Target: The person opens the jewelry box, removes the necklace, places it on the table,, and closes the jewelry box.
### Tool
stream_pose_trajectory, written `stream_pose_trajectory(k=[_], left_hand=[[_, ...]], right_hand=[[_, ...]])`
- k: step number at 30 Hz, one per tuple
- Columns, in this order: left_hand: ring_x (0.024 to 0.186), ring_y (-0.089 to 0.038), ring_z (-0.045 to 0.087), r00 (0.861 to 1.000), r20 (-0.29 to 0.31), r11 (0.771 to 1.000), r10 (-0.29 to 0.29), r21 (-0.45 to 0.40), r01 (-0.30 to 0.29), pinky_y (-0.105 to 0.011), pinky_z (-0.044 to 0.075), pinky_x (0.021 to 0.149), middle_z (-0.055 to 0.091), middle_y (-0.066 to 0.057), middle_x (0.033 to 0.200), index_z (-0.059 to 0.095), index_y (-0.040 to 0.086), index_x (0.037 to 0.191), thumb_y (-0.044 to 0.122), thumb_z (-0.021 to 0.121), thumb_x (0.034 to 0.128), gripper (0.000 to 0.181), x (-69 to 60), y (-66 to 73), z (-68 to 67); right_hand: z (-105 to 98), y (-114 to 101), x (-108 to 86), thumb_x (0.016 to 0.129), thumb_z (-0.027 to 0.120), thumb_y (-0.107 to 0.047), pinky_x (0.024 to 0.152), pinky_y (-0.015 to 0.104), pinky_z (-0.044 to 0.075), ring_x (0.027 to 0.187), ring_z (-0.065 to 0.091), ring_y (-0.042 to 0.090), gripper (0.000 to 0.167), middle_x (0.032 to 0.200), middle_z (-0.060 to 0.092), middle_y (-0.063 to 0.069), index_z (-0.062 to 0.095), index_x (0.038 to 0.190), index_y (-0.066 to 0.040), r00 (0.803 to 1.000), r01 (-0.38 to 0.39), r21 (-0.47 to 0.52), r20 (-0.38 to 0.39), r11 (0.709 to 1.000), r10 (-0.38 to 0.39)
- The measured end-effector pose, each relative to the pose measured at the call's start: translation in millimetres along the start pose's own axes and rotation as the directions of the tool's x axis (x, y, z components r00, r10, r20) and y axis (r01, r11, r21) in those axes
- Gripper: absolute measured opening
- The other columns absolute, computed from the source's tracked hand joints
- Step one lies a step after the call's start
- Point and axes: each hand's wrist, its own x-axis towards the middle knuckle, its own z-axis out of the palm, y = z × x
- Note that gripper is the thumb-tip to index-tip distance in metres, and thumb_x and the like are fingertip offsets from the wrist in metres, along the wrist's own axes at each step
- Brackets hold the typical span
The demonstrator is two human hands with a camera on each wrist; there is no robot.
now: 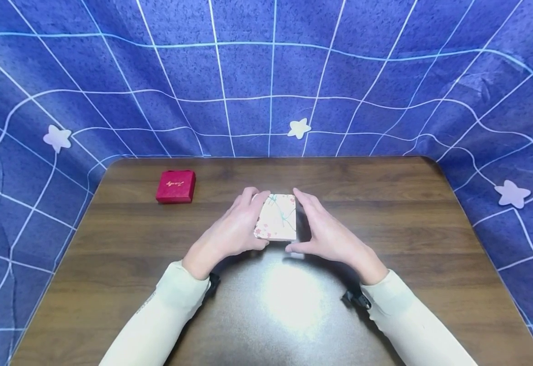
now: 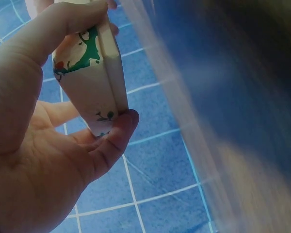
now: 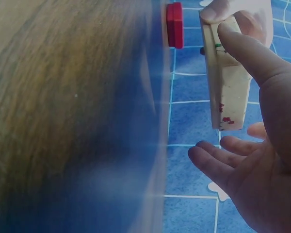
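Note:
A small white box printed with pink flowers and thin green stems is held over the middle of the table. My left hand grips it by its left side, the thumb on the near edge and fingers on the far edge. The left wrist view shows the box's side with a green pattern and a projecting rim. My right hand is spread at the box's right, its fingers apart from it. In the right wrist view the right thumb overlaps the box's near end; whether it touches is unclear.
A red box with gold lettering lies at the back left of the brown wooden table. Blue cloth with white grid lines and star shapes hangs behind and at both sides. A bright glare lies on the tabletop.

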Motion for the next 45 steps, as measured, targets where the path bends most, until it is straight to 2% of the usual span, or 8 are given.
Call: stream_pose_trajectory(k=[16, 24, 29, 38, 45], left_hand=[[0.124, -0.035, 0.051, 1.0, -0.002, 1.0, -0.02, 0.006, 0.02, -0.046, 0.053, 0.103, 0.04, -0.017, 0.145, 0.039, 0.004, 0.158, 0.022, 0.096, 0.067, 0.109, -0.7, 16.9, 13.4], [0.124, -0.034, 0.05, 1.0, -0.021, 1.0, -0.018, 0.003, 0.019, -0.046, 0.052, 0.104, 0.041, -0.017, 0.145, 0.037, 0.004, 0.16, 0.021, 0.096, 0.0644, 0.114, -2.0, 22.7, 17.7], [0.126, -0.034, 0.05, 0.999, -0.04, 1.0, -0.014, -0.017, 0.013, -0.046, 0.05, 0.107, 0.041, -0.017, 0.146, 0.038, 0.004, 0.16, 0.021, 0.096, 0.0668, 0.111, -2.5, 25.0, 20.2], [0.14, -0.033, 0.042, 0.998, -0.053, 0.992, 0.027, -0.121, -0.034, -0.045, 0.043, 0.116, 0.034, -0.017, 0.157, 0.038, 0.006, 0.16, 0.019, 0.1, 0.0701, 0.11, -4.6, 20.6, 20.4], [0.14, -0.029, 0.046, 0.997, -0.061, 0.968, 0.039, -0.246, -0.053, -0.042, 0.04, 0.118, 0.03, -0.017, 0.161, 0.035, 0.01, 0.163, 0.015, 0.1, 0.0715, 0.112, -7.4, 13.9, 19.2]], right_hand=[[1, 1, -3.1, 0.074, 0.1, -0.037, 0.123, 0.045, 0.033, 0.149, 0.039, 0.027, 0.127, 0.163, 0.033, 0.017, 0.02, 0.167, -0.005, 1.0, 0.017, -0.002, -0.002, 1.0, -0.017], [1, 5, -6.1, 0.073, 0.1, -0.025, 0.121, 0.047, 0.036, 0.144, 0.042, 0.029, 0.122, 0.161, 0.032, 0.018, 0.022, 0.165, -0.004, 1.0, 0.014, 0.053, -0.012, 0.998, -0.013], [-1, 7, -7.9, 0.073, 0.099, -0.023, 0.121, 0.047, 0.036, 0.143, 0.043, 0.029, 0.118, 0.16, 0.032, 0.017, 0.026, 0.163, -0.003, 1.0, 0.014, 0.076, -0.017, 0.997, -0.013], [-8, 10, -10.2, 0.07, 0.101, -0.022, 0.12, 0.047, 0.036, 0.139, 0.044, 0.028, 0.116, 0.157, 0.034, 0.017, 0.029, 0.159, -0.003, 1.0, 0.014, 0.104, -0.023, 0.994, -0.011], [-18, 11, -10.8, 0.07, 0.101, -0.024, 0.118, 0.049, 0.038, 0.138, 0.045, 0.027, 0.115, 0.155, 0.037, 0.016, 0.031, 0.158, -0.003, 1.0, 0.021, 0.096, -0.013, 0.995, -0.02]])
